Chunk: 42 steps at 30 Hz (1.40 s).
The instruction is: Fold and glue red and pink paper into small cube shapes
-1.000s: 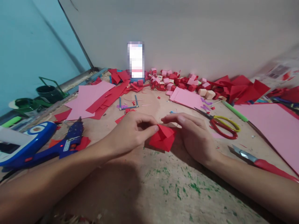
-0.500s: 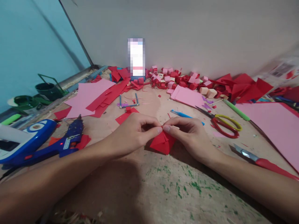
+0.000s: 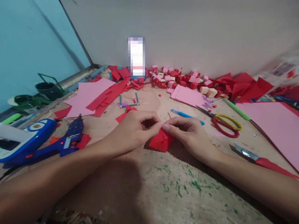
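A folded red paper piece point(image 3: 161, 141) rests on the worn board point(image 3: 163, 183) in the middle. My left hand point(image 3: 134, 130) is curled, its thumb and fingertips pinching the paper's top corner. My right hand point(image 3: 189, 133) meets it from the right, thumb and forefinger pinched on the same corner. Both thumbs nearly touch above the paper. The paper's upper part is hidden under my fingers.
A blue glue gun point(image 3: 67, 141) lies at the left, red-and-yellow scissors point(image 3: 221, 123) and a red-handled craft knife point(image 3: 259, 160) at the right. A blue pen point(image 3: 184, 114) lies behind my right hand. Pink sheets point(image 3: 275, 124), red paper scraps and small paper cubes point(image 3: 173, 79) line the wall.
My right hand has gone from lying flat and open beside the paper to pinching its top corner with my left hand. The paper has been pressed flatter.
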Available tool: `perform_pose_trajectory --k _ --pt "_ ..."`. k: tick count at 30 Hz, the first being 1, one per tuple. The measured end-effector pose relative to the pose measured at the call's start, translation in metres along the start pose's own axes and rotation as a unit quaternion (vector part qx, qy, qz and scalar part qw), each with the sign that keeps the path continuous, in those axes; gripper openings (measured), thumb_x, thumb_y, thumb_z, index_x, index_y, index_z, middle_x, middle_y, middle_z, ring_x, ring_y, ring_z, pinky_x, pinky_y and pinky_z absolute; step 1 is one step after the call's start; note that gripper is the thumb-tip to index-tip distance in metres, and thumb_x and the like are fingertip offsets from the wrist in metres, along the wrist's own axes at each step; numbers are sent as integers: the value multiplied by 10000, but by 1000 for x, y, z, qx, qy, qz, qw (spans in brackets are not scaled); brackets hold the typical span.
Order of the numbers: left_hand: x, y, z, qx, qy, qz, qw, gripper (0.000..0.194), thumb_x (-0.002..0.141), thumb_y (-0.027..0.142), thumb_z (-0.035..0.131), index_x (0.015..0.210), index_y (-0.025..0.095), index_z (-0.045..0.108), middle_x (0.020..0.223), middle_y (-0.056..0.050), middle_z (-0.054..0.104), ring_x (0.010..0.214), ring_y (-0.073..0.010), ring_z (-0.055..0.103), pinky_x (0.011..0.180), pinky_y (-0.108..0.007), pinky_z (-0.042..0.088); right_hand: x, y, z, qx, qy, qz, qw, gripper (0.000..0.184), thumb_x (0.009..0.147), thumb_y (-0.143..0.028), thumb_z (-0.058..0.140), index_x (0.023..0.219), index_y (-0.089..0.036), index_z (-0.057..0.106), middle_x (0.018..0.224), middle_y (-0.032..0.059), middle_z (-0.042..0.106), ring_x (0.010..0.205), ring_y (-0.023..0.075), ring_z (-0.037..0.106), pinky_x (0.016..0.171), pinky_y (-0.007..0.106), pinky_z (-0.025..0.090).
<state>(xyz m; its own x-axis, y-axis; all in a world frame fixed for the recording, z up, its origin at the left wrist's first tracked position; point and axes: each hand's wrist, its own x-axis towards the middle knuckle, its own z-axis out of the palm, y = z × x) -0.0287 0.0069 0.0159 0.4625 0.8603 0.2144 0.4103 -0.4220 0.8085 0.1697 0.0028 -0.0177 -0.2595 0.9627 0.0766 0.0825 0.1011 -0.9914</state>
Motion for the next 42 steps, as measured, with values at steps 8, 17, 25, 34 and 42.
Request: perform_pose_trajectory --k 8,17,25,34,42 --pt "5 -14 2 -5 71 -5 997 194 907 146 609 735 148 700 719 24 665 675 -108 581 618 -216 437 2 -2 -1 -12 -5 12 1000 187 843 -345 788 739 -190 802 714 21 756 626 136 625 583 246 503" --pt "7 -16 -3 -17 103 -9 995 196 855 90 612 688 155 691 651 48 637 609 -84 528 557 -203 396 3 0 -2 18 8 15 1000 214 836 -357 801 719 -179 784 652 1 707 594 114 596 559 223 473" --pt "5 -15 -2 -111 51 -53 991 166 888 245 671 781 142 743 730 -1 695 669 -123 602 606 -233 465 4 3 -2 49 22 9 999 222 825 -371 833 715 -185 779 652 -5 703 584 104 600 557 209 478" --pt "8 -19 4 -195 90 -76 974 151 880 266 712 787 152 741 751 4 699 668 -111 606 601 -221 470 3 2 -2 96 9 41 995 201 778 -364 857 692 -191 804 646 5 726 571 103 592 560 220 468" --pt "5 -18 4 -143 18 -111 983 189 857 309 734 818 133 789 787 -54 760 703 -161 658 610 -254 491 3 1 -3 48 21 47 997 189 782 -368 826 710 -192 821 633 13 730 548 112 583 523 233 433"
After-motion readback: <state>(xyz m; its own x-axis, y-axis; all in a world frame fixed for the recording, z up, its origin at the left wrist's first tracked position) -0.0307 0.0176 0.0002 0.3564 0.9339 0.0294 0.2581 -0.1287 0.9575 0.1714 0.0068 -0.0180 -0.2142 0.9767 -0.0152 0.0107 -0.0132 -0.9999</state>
